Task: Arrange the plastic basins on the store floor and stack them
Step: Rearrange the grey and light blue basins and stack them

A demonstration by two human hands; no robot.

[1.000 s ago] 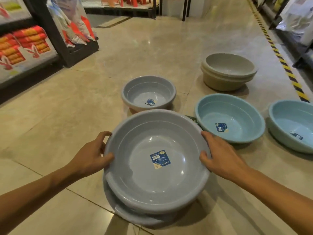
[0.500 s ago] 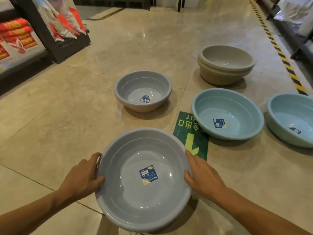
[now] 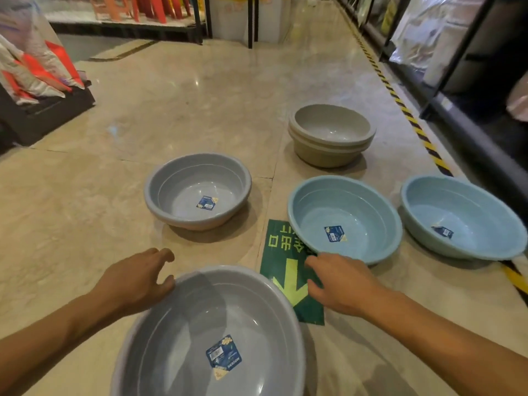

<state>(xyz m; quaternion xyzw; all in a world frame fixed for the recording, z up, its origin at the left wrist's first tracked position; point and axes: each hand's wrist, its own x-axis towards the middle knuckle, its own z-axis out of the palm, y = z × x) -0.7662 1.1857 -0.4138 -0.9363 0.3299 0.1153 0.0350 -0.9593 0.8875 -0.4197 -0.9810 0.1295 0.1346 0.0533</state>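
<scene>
A large grey basin (image 3: pixel 183 332) with a blue label inside sits on the floor right in front of me. My left hand (image 3: pixel 137 278) hovers at its far left rim, fingers apart, thumb near the rim. My right hand (image 3: pixel 340 281) is off the basin, open above the green floor sticker, close to the near rim of a light blue basin (image 3: pixel 368 207). A smaller grey basin (image 3: pixel 177 192) stands further ahead. A second light blue basin (image 3: pixel 480 212) lies at the right. A stack of beige basins (image 3: pixel 323 152) stands behind.
A green arrow sticker (image 3: pixel 288 270) is stuck to the marble floor. Yellow-black hazard tape (image 3: pixel 414 124) runs along dark shelving (image 3: pixel 471 90) on the right. A black display rack with packaged goods (image 3: pixel 37 81) stands at the left; red stools show far back.
The large grey basin came down onto the floor close to me. Both hands have let go of its rim and moved forward; the right one now sits near the blue basin.
</scene>
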